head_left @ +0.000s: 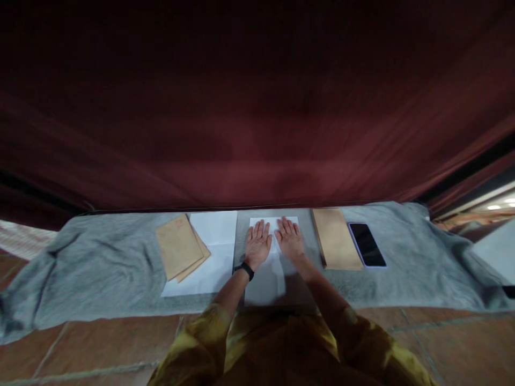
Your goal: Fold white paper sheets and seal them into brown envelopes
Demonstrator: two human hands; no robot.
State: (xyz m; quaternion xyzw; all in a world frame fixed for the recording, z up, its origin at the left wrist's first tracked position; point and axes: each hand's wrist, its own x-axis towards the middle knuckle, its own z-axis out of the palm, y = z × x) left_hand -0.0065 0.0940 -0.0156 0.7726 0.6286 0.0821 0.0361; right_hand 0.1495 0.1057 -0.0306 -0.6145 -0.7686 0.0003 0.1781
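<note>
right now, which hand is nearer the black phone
Right. The right hand lies flat on the white paper, with only the brown envelope between it and the phone. The left hand lies beside it, on the side away from the phone.

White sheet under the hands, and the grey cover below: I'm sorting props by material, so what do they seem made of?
White sheet: likely thin matte paper; it lies flat with crisp straight edges under the left hand and right hand. Grey cover: probably soft woven or fleecy fabric, matte; it bunches in folds at its ends.
</note>
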